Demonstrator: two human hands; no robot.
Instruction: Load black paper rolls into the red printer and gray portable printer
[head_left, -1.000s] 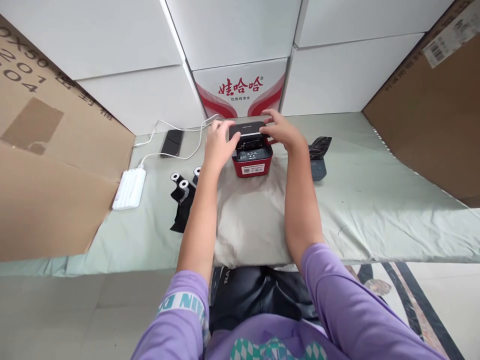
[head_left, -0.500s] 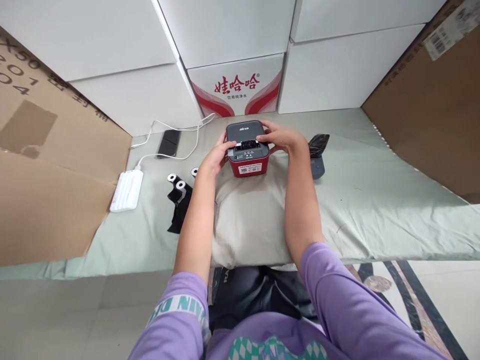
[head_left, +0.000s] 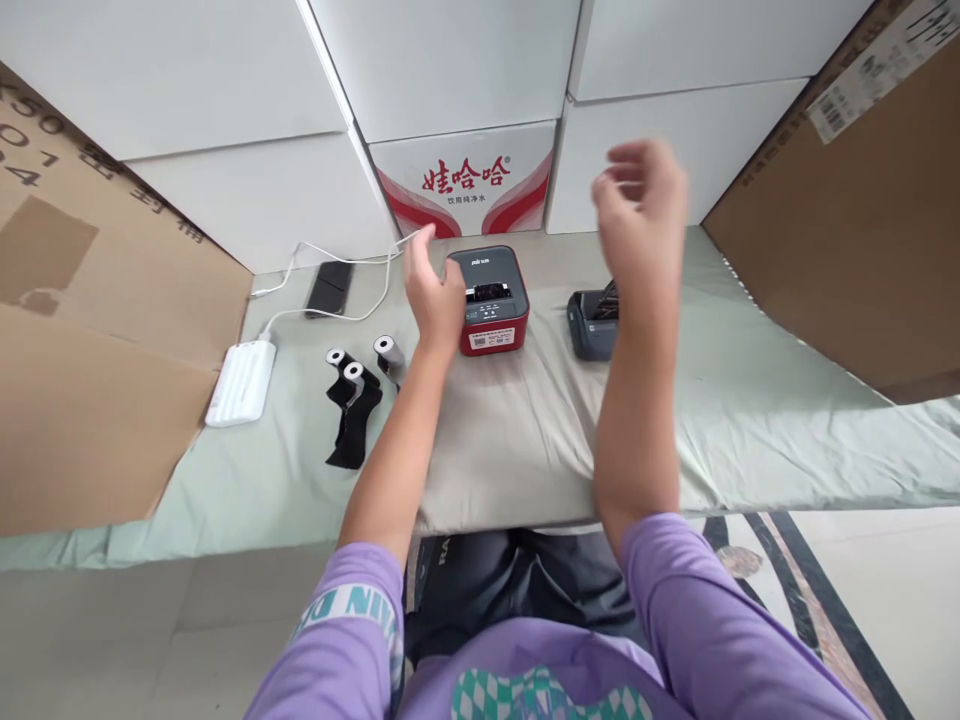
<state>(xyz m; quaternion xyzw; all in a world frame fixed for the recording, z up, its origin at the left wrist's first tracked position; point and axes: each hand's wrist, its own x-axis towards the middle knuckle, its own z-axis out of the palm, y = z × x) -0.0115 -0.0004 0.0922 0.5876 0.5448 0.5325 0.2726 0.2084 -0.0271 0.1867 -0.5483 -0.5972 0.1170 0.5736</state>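
A small red label printer (head_left: 491, 300) with a dark grey top stands on the cloth-covered surface. Black material shows in the slot of its lid. My left hand (head_left: 433, 292) is at the printer's left side, fingers apart and holding nothing; I cannot tell if it touches the casing. Raised to the right of the printer and away from it, my right hand (head_left: 645, 215) is blurred, its fingers loosely curled with a gap to the thumb and nothing visible in them. Partly behind my right forearm sits a dark grey device (head_left: 592, 325) with black strips in its top.
Left of my forearm lie three rolls (head_left: 358, 385) with white cores and black film. A black phone (head_left: 330, 288) and a white power bank (head_left: 241, 383) with a cable lie farther left. White boxes (head_left: 461, 185) form the back; cardboard (head_left: 847, 230) flanks both sides.
Both hands have let go of the printer. The right hand has lifted up and to the right; the left has shifted slightly off to the printer's left.
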